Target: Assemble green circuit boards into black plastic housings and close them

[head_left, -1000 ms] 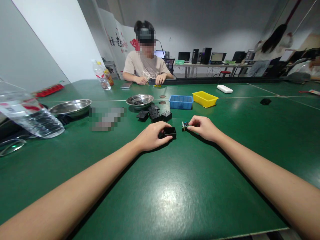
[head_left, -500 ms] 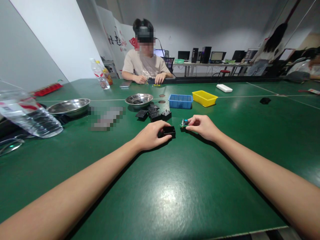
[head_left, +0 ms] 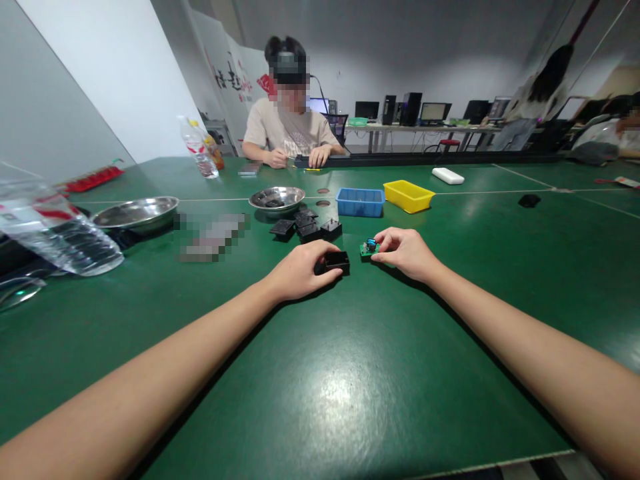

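Over the green tabletop (head_left: 320, 347), a circuit board (head_left: 369, 250), pinched by the right hand (head_left: 406, 252), is outside and just beside the black case (head_left: 343, 261) that the left hand (head_left: 301, 271) clasps, the two not joined, with black pieces (head_left: 309, 233) and a blue tray (head_left: 359, 209) farther off.

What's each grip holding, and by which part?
Left grip: black rectangular open-topped box, plastic-looking, by its left end. Right grip: small green rectangular circuit board, by its right edge.
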Tool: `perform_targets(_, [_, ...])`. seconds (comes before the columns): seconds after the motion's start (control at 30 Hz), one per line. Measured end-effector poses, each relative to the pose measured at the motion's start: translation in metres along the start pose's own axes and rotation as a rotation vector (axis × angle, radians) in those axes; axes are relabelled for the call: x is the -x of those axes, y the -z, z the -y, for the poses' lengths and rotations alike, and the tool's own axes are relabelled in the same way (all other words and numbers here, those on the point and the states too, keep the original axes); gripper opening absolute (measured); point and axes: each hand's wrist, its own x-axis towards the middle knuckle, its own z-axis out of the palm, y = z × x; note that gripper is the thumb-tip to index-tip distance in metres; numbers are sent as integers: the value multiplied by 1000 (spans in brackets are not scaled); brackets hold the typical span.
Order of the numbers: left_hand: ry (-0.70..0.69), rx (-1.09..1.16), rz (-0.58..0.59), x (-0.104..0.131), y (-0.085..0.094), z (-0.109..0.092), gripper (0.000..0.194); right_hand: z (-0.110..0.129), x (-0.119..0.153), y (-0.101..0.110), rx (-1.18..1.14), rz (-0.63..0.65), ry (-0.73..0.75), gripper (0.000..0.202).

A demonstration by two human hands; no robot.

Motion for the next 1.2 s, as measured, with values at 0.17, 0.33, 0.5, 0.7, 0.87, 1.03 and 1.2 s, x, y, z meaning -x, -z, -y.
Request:
perform_targets(0.17, [21, -12, -20, 1, -2, 3, 33, 2, 0, 0, 15, -12, 22, 22])
perform_targets(0.33, [15, -23, -62, 2, -3, 6, 35, 9, 2, -3, 24, -27, 85, 21])
perform_targets(0.5, [-144, -84, -152, 2, 0, 1, 42, 33, 14, -14, 83, 4, 266, 20])
perform_targets(0.7, [-307, -163, -185, 3, 4, -5, 35, 52, 24, -25, 199, -5, 441, 20])
perform_targets(0.87, [-382, -149, -226, 2, 4, -7, 23, 54, 25, -25, 271, 15, 510, 20])
perform_targets(1.03, [-381, -159, -282, 3, 5, -8, 19, 52, 23, -24, 286, 5, 473, 14])
perform_targets(1.2, [-380, -162, -278, 3, 5, -6, 21, 45, 20, -20, 335, 45, 373, 29])
